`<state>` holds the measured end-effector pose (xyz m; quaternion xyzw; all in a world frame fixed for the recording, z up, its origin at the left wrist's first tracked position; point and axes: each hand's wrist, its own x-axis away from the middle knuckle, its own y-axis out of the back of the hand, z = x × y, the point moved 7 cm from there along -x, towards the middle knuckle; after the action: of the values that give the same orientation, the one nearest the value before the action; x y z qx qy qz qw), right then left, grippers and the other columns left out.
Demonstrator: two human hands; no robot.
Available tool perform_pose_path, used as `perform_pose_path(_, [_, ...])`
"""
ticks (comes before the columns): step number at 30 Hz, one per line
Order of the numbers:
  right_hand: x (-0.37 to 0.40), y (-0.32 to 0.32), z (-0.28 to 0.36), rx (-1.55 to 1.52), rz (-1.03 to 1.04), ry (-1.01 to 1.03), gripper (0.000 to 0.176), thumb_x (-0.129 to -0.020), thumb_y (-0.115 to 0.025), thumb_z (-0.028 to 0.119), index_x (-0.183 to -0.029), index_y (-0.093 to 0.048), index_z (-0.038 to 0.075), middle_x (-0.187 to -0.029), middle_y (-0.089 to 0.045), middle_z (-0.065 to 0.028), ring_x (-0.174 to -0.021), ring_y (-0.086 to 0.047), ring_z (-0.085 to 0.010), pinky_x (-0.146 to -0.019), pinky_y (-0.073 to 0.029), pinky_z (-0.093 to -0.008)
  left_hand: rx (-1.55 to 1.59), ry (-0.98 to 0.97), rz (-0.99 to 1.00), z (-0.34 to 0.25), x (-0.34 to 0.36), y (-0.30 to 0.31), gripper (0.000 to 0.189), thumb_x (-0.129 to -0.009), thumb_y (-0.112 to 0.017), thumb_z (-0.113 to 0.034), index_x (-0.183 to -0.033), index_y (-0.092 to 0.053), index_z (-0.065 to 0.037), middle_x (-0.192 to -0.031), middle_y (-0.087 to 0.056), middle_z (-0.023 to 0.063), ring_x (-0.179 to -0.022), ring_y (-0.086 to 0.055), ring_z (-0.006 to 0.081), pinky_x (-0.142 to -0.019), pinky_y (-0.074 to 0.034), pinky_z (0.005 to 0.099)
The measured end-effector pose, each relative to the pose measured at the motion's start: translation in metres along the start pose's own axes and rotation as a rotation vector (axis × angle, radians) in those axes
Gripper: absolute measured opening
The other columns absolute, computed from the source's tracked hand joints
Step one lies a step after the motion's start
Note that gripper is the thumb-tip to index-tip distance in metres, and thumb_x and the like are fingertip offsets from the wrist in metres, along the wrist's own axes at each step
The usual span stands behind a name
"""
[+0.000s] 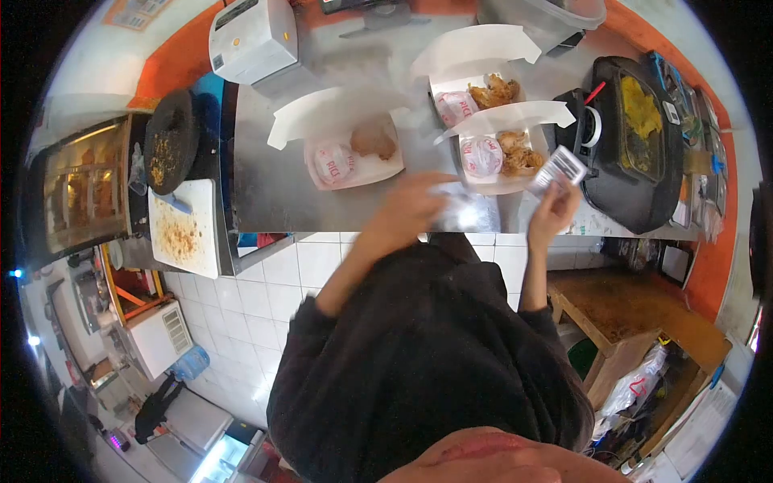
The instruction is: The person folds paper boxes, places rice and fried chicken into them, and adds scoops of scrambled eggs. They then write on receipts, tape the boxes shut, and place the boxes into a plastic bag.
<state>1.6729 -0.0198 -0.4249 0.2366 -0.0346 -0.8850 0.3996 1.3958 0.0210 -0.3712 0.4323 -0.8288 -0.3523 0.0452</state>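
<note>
My right hand [554,209] pinches a flat white packet with a barcode [561,171], held up beside the front box. Smeared by motion, my left hand [409,211] is over the table's front edge; its fingers do not show clearly. Three lidded paper boxes stand open on the steel table. The left box [366,179] holds a round wrapped rice bundle [332,163] and a piece of fried chicken [373,142]. In the front right box [493,187] are another rice bundle [482,157] and fried chicken [520,154]. Behind it, the back box [439,83] holds the same.
A white printer [254,40] stands at the back left of the steel table [266,193]. Further left are a stained cutting board [183,229], a dark stone mortar [171,133] and a glass display case [84,189]. A black cooker-like container [632,185] sits at the right.
</note>
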Motion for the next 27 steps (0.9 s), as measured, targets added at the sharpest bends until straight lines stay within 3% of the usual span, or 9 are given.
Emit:
perform_pose_path(1, [-0.004,0.012,0.012,-0.047,-0.027,-0.053,0.03,-0.094,-0.055,-0.001,-0.124,-0.054,0.003,-0.114,-0.06,-0.0083,-0.089,-0.057,-0.0114,-0.07,-0.045,-0.0212,-0.108,-0.211,0.078,-0.015,-0.019,-0.038,0.023,-0.086,-0.058,-0.018,-0.105,-0.068,-0.009,-0.133,-0.055,0.0139,-0.124,-0.05,0.0306,-0.104,-0.038,0.0451])
perform_pose_path(4, [0.006,0.05,-0.025,-0.115,-0.017,-0.108,0.029,-0.095,-0.056,0.002,-0.124,-0.053,0.003,-0.112,-0.06,-0.0073,-0.086,-0.057,-0.0096,-0.069,-0.045,-0.0203,-0.242,-0.323,0.047,-0.013,-0.047,-0.119,0.023,-0.084,-0.059,-0.016,-0.104,-0.069,-0.011,-0.133,-0.055,0.0123,-0.127,-0.047,0.0283,-0.107,-0.035,0.045])
perform_pose_path(6, [0.036,0.052,-0.086,0.071,0.31,-0.293,0.025,-0.096,-0.055,0.004,-0.121,-0.058,0.004,-0.11,-0.063,-0.0097,-0.088,-0.057,-0.012,-0.074,-0.046,-0.0255,-0.417,-0.337,0.09,0.012,-0.063,-0.154,0.026,-0.084,-0.058,-0.016,-0.108,-0.068,-0.01,-0.131,-0.057,0.0096,-0.128,-0.046,0.0251,-0.11,-0.03,0.0453])
perform_pose_path(10, [0.057,0.051,-0.067,0.679,0.372,-0.047,0.03,-0.084,-0.065,0.007,-0.114,-0.065,0.011,-0.108,-0.058,-0.0175,-0.103,-0.052,-0.0324,-0.091,-0.04,-0.0431,-0.333,-0.28,0.166,0.038,-0.071,-0.163,0.026,-0.09,-0.055,-0.017,-0.112,-0.067,-0.009,-0.127,-0.06,0.0024,-0.125,-0.049,0.0186,-0.109,-0.029,0.0457])
perform_pose_path(15, [0.057,0.02,-0.072,0.743,0.386,0.086,0.031,-0.082,-0.071,0.022,-0.112,-0.07,0.031,-0.116,-0.05,-0.017,-0.107,-0.044,-0.0328,-0.093,-0.033,-0.0443,-0.24,-0.367,0.083,0.022,-0.074,-0.126,0.023,-0.09,-0.055,-0.016,-0.11,-0.067,-0.01,-0.123,-0.063,0.0013,-0.124,-0.05,0.0168,-0.107,-0.029,0.0465])
perform_pose_path(19, [0.039,0.008,-0.068,0.66,0.342,0.059,0.011,-0.083,-0.069,0.013,-0.094,-0.071,0.011,-0.105,-0.053,-0.014,-0.102,-0.045,-0.0299,-0.089,-0.035,-0.0433,-0.27,-0.428,0.215,0.038,-0.061,-0.146,0.026,-0.091,-0.056,-0.015,-0.114,-0.065,-0.011,-0.124,-0.064,0.0009,-0.124,-0.052,0.0181,-0.106,-0.03,0.0481])
perform_pose_path(21, [0.019,0.048,-0.062,0.349,-0.103,0.045,0.005,-0.082,-0.066,0.006,-0.085,-0.065,0.002,-0.092,-0.054,-0.0117,-0.092,-0.05,-0.0277,-0.084,-0.039,-0.0397,-0.261,-0.477,0.163,0.036,-0.057,-0.142,0.022,-0.09,-0.058,-0.018,-0.109,-0.067,-0.011,-0.122,-0.064,0.0016,-0.12,-0.055,0.0185,-0.104,-0.033,0.048])
perform_pose_path(23, [-0.047,0.052,-0.007,0.329,-0.238,0.215,0.002,-0.084,-0.061,-0.002,-0.084,-0.062,0.0,-0.081,-0.055,-0.0102,-0.078,-0.052,-0.0247,-0.075,-0.042,-0.0333,-0.206,-0.539,0.099,0.045,-0.05,-0.153,0.021,-0.089,-0.06,-0.022,-0.105,-0.068,-0.01,-0.117,-0.066,0.0018,-0.111,-0.061,0.0192,-0.099,-0.04,0.0479])
perform_pose_path(27, [-0.187,-0.059,0.042,0.316,0.396,0.291,0.011,-0.088,-0.059,0.007,-0.094,-0.064,0.0,-0.086,-0.062,-0.0151,-0.078,-0.062,-0.0284,-0.07,-0.048,-0.0352,-0.188,-0.522,0.115,0.05,-0.056,-0.155,0.024,-0.09,-0.059,-0.024,-0.11,-0.066,-0.014,-0.117,-0.066,-0.0009,-0.113,-0.059,0.0167,-0.103,-0.038,0.0488])
